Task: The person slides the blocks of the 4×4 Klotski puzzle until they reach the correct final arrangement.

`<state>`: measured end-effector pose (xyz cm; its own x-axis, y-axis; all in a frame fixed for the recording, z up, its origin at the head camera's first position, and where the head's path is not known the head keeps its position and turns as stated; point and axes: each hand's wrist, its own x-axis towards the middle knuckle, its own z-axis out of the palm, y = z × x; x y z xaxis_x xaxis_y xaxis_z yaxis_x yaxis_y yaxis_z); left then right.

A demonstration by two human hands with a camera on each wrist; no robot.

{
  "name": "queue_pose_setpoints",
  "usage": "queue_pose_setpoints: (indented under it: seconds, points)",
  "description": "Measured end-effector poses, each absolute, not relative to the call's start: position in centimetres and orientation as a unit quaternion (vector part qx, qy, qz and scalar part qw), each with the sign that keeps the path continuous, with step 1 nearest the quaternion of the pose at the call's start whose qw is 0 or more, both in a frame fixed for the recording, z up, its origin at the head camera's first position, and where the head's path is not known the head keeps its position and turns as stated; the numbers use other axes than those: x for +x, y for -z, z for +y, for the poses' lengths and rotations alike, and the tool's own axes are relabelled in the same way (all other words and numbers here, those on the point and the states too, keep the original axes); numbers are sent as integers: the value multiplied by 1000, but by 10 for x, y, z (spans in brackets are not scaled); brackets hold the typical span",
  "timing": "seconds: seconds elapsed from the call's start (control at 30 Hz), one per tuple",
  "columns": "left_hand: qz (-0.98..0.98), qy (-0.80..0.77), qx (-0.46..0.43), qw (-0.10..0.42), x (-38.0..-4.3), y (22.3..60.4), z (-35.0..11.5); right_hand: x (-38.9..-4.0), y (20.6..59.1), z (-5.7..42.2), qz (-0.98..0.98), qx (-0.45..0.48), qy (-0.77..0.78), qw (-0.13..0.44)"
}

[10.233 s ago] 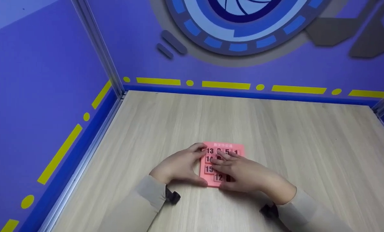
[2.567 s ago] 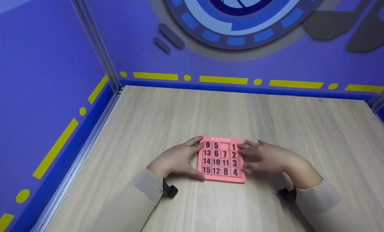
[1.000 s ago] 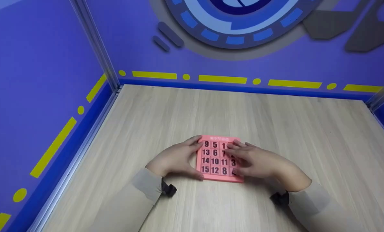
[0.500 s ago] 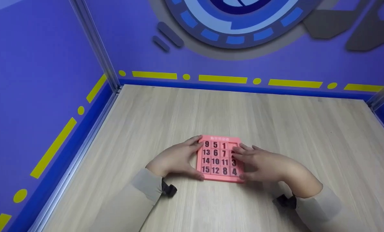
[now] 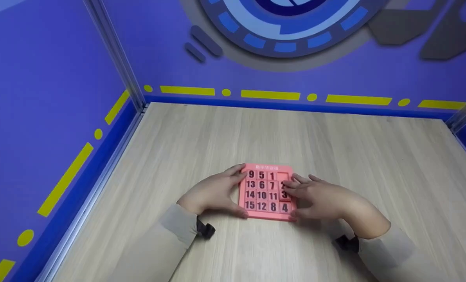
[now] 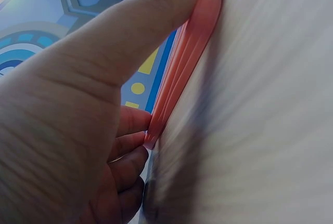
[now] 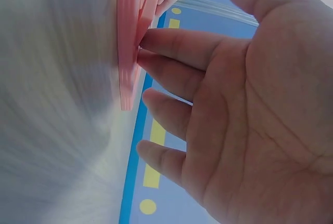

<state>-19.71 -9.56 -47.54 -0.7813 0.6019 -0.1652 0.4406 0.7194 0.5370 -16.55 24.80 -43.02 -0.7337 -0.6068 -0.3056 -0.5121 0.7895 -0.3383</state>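
Note:
A pink sliding number puzzle [image 5: 270, 217] lies flat on the table, with a gap in the top right corner of its grid. My left hand [image 5: 213, 194] grips its left side, thumb at the near corner and fingers at the far corner. My right hand [image 5: 326, 197] is at the right side, its fingertips touching the right column and partly covering the 2 tile. Below that, the 3 tile [image 5: 284, 195] sits a little raised; in the right wrist view a tilted tile [image 7: 148, 11] stands proud of the frame [image 7: 126, 68]. The right thumb is at the near right corner.
The wooden table [image 5: 201, 137] extends around the puzzle. A blue-purple back wall [image 5: 170, 58] with yellow marks and a left side wall [image 5: 53, 98] enclose it, meeting at a metal post [image 5: 115, 55].
Since the earliest frame the tiles have been rearranged. Lately the 1 tile slid left, leaving the top right gap. In the last half second the 3 tile lifted and shifted slightly away from me.

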Motion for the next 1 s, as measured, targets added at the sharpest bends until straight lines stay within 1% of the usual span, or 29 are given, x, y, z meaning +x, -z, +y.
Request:
queue_pose_setpoints:
  seconds: [0.53, 1.0]
  points:
    - [914, -241, 279, 170, -197, 475, -94, -165, 431, 248, 924, -311, 110, 195]
    - [914, -243, 280, 166, -197, 476, -96, -173, 441, 252, 934, -276, 117, 196]
